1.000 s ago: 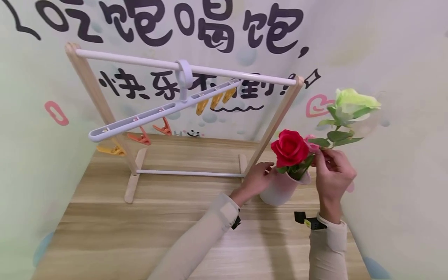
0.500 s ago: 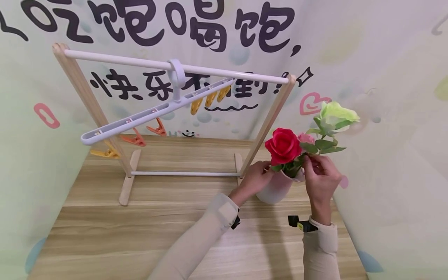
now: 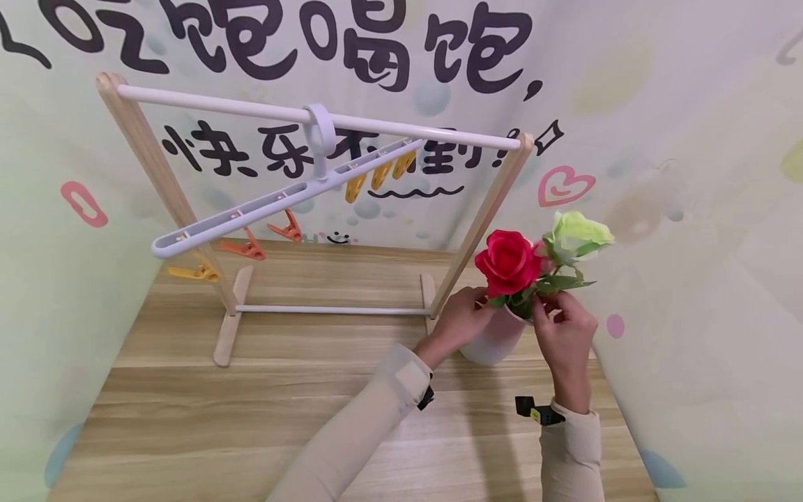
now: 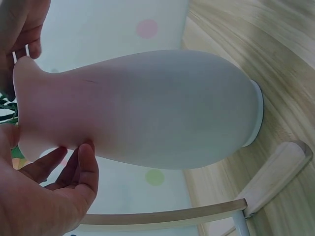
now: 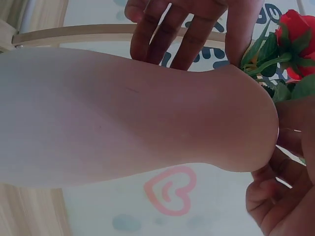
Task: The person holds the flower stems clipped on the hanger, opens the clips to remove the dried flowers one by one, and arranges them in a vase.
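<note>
A pale pink-and-white vase (image 3: 492, 339) stands upright on the table, with a red rose (image 3: 507, 261) in it. A pink flower (image 3: 544, 259) shows partly behind the red one. My right hand (image 3: 567, 331) pinches the stem of a pale green rose (image 3: 578, 236) at the right of the vase mouth; the stem's lower end is hidden. On the other side, my left hand (image 3: 459, 317) rests its fingertips against the vase's neck, with the thumb near the rim. In the left wrist view the vase (image 4: 162, 108) fills the middle, its foot on the table.
Left of the vase stands a wooden rack (image 3: 141, 153) with a white top rod (image 3: 251, 106). From the rod hangs a lavender hanger (image 3: 251, 213) carrying several yellow and orange clips. The rack's right foot (image 3: 429, 289) is close to my left hand. A patterned wall cloth surrounds the table (image 3: 263, 411).
My right hand has moved down and left with the green rose, bringing its bloom lower and closer to the red rose. My left hand stays at the vase neck. The view shifted slightly.
</note>
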A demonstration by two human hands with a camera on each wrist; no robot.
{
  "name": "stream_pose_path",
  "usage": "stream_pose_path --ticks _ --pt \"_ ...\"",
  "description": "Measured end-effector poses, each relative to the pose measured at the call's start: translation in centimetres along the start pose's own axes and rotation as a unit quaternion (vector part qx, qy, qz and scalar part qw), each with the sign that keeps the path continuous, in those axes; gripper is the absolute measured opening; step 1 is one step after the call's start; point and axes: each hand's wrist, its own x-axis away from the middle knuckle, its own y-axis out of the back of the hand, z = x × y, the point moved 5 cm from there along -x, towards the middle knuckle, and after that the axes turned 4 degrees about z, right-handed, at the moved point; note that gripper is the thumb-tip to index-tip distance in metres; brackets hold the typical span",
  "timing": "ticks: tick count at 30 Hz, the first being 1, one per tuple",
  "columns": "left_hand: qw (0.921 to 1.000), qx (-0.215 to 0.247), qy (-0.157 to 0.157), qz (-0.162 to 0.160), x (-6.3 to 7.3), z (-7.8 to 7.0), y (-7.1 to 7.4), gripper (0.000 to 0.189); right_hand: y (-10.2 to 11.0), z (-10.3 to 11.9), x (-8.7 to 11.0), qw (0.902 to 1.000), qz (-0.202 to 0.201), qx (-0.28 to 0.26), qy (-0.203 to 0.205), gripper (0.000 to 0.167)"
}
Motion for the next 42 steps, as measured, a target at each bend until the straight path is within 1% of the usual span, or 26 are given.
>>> stream_pose_path --ticks 1,4,6,13,16,19,22,27,29,32,34,37,42 --pt "1.0 -0.002 0.0 -0.001 0.0 0.0 0.0 0.033 -0.1 -0.5 0.2 0.9999 0.007 0.014 0.001 0.006" --pt "1.0 -0.006 -0.001 0.0 0.1 -0.1 0.1 0.031 -0.2 -0.7 0.4 0.9983 0.035 0.048 -0.001 0.005" --pt "1.0 -0.006 0.0 0.001 0.1 -0.1 0.0 0.03 -0.2 -0.7 0.5 0.997 0.05 0.059 -0.008 0.005" --pt "0.9999 -0.015 -0.007 0.0 0.0 -0.1 0.1 0.03 -0.2 -0.8 0.4 0.9921 0.095 0.073 -0.04 0.005" --pt "0.9998 -0.019 -0.012 -0.003 0.0 -0.1 0.1 0.03 -0.3 -1.0 0.3 0.9879 0.123 0.076 -0.055 0.01" --pt "0.9997 -0.019 -0.013 -0.003 0.0 -0.1 0.1 0.03 -0.4 -1.1 0.3 0.9842 0.149 0.069 -0.068 0.016" --pt "0.9998 -0.015 -0.014 -0.002 0.1 -0.1 0.1 0.03 -0.3 -1.1 0.3 0.9811 0.165 0.055 -0.084 0.017" --pt "0.9997 -0.018 -0.015 0.0 0.0 -0.1 0.1 0.03 0.0 -1.2 0.6 0.9723 0.179 0.044 -0.143 0.008" --pt "0.9997 -0.02 -0.014 0.0 0.0 -0.1 0.1 0.03 0.2 -1.2 0.7 0.9675 0.181 0.046 -0.171 0.011" --pt "0.9997 -0.022 -0.015 0.0 0.0 -0.1 0.0 0.031 0.5 -1.1 0.9 0.9627 0.179 0.051 -0.197 0.016" --pt "0.9997 -0.021 -0.016 0.0 0.0 0.0 0.0 0.031 0.6 -1.2 1.0 0.9625 0.173 0.052 -0.202 0.016" --pt "0.9997 -0.017 -0.018 -0.002 0.0 0.0 0.0 0.032 0.8 -1.3 1.0 0.9647 0.161 0.048 -0.203 0.017" --pt "0.9998 -0.011 -0.018 -0.001 0.0 -0.1 0.1 0.033 1.0 -1.5 1.2 0.9669 0.153 0.036 -0.201 0.024"
